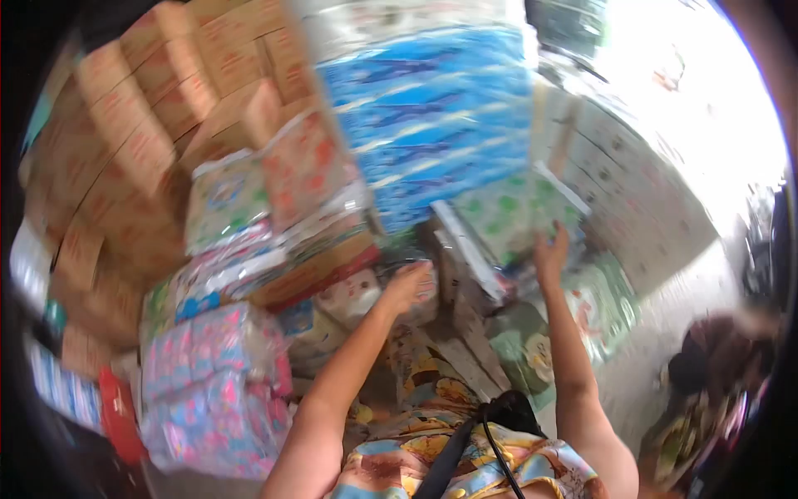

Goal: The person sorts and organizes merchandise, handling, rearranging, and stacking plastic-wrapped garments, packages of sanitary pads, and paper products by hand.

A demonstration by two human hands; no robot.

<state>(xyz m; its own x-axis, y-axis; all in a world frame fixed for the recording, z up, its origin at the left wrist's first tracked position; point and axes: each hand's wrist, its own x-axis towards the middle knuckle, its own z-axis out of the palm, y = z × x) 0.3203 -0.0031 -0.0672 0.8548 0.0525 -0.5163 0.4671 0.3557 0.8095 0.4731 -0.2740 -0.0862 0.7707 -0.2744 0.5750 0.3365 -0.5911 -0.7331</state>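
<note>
My left hand (406, 287) is low in the middle, its fingers curled at a small pinkish-white patch. Blur hides what that is. My right hand (550, 256) lies against the front of a clear plastic pack with green spots (507, 212), thumb and fingers apart. Just left of that pack a white-edged flat bundle (470, 254) leans at a tilt. Behind both hands rises a tall stack of blue wrapped packs (432, 108). Below my right hand are pale green packages (594, 308), one with an orange and white print.
Brown cartons (125, 116) are piled high at the left. Pink and blue wrapped bundles (208, 374) sit at the lower left, near a red object (120, 412). White cartons (640, 175) form a stack at the right. A blurred dark heap (719, 358) lies on the floor beyond.
</note>
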